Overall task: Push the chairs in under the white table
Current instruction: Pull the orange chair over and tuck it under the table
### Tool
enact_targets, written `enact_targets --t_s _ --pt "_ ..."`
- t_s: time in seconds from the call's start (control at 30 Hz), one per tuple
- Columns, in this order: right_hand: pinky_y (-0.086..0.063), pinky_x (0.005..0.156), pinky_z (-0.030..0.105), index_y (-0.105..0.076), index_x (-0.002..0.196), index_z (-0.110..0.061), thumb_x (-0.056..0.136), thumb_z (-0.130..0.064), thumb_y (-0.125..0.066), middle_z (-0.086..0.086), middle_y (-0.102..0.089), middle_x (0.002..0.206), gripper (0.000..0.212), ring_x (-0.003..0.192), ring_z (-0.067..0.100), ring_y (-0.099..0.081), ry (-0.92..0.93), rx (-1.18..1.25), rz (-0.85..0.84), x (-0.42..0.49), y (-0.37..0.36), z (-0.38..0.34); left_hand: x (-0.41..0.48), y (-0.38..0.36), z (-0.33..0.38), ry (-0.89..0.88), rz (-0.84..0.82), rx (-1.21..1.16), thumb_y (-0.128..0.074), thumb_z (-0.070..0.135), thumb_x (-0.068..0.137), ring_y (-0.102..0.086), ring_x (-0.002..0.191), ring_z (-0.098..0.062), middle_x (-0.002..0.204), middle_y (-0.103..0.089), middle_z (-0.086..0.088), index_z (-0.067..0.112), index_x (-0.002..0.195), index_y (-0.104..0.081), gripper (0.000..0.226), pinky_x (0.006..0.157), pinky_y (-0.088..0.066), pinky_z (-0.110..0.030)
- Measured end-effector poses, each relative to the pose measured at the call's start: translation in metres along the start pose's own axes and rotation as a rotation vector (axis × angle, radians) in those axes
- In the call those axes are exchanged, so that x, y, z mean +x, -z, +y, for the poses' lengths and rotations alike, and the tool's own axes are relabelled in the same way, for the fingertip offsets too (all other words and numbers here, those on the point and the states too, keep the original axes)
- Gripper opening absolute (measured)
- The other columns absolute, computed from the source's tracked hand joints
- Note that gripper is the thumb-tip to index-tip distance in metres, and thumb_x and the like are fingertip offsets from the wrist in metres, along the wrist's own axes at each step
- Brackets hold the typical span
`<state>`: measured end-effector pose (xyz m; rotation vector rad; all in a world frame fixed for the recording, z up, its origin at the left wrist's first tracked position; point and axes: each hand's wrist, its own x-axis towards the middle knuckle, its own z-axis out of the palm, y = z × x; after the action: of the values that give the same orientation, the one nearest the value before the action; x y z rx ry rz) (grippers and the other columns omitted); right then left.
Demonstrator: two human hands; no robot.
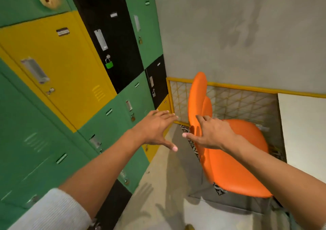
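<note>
Chair: an orange chair (234,155) stands at about 4 o'clock in the view, its scalloped back toward the lockers and its seat facing the table; the seat is mostly out from under the table.
Table: the white table (303,129) shows at 3 o'clock, only a corner of its top in view, just beside the seat's far edge.
Right hand: the right hand (210,134) is open, fingers spread, in front of the chair back; whether it touches cannot be told.
Left hand: the left hand (157,131) is open and empty, at 9 o'clock of the chair back, apart from it.
Surroundings: green, yellow and black lockers (70,81) at 9 o'clock; a yellow mesh panel (238,101) behind the chair.
Risk: a one-sided push on the back would likely swing the chair off line, so that it fouls a hidden table leg or scrapes the mesh panel.
Risk: a high push may tip the chair instead of sliding it.
</note>
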<state>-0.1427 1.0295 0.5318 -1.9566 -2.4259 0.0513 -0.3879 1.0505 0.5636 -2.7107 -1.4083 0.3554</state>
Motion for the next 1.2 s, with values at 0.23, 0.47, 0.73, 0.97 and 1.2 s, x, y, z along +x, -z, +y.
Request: enact_targets --t_s 0.23,0.47,0.73,0.97,1.2 --pt "-0.054 0.096 0.051 -0.036 0.159 -0.023 0.083 -0.098 -0.035 0.006 -0.055 0.153 0.107 0.133 0.036 -0.06 -0.147 0.097 -0.114 0.071 -0.026 -0.01 0.096 0.0 -0.08 -0.152 -0.017 -0.008 -0.054 0.103 0.064 -0.014 0.164 -0.02 0.178 -0.017 0.002 0.026 0.171 -0.014 0.138 0.132 -0.013 -0.048" --pt "-0.054 0.092 0.049 -0.028 0.164 -0.022 0.086 -0.094 -0.04 0.006 -0.055 0.153 0.107 0.13 0.037 -0.062 -0.424 0.157 -0.12 0.12 -0.052 -0.014 0.211 -0.005 -0.136 -0.349 -0.047 0.021 -0.06 0.1 0.064 -0.017 0.164 -0.022 0.178 -0.018 0.002 0.026 0.171 -0.016 0.138 0.13 -0.016 -0.048" --pt "-0.053 0.069 0.041 -0.027 0.166 -0.023 0.086 -0.098 -0.024 0.007 -0.061 0.145 0.109 0.112 0.033 -0.069 -0.813 0.148 0.029 0.129 -0.04 -0.054 0.332 0.007 -0.194 -0.716 0.008 0.08 -0.06 0.101 0.059 -0.02 0.163 -0.021 0.177 -0.023 0.0 0.023 0.169 -0.024 0.14 0.129 -0.018 -0.05" --pt "-0.059 0.075 0.043 -0.038 0.163 -0.024 0.088 -0.097 -0.022 0.004 -0.066 0.142 0.106 0.113 0.03 -0.071 -1.068 0.118 0.159 0.151 -0.037 -0.102 0.411 0.01 -0.206 -1.034 0.086 0.065 -0.058 0.106 0.054 -0.024 0.161 -0.018 0.175 -0.027 0.007 0.031 0.168 -0.026 0.14 0.127 -0.021 -0.048" --pt "-0.055 0.069 0.039 -0.059 0.133 -0.024 0.096 -0.087 -0.03 0.0 -0.071 0.109 0.078 0.093 0.026 -0.071 -1.178 0.011 -0.048 0.214 -0.106 -0.085 0.515 -0.031 -0.183 -1.214 -0.034 0.178 -0.081 0.085 0.061 -0.057 0.138 -0.024 0.146 -0.064 0.004 0.031 0.144 -0.06 0.101 0.117 -0.038 -0.047"
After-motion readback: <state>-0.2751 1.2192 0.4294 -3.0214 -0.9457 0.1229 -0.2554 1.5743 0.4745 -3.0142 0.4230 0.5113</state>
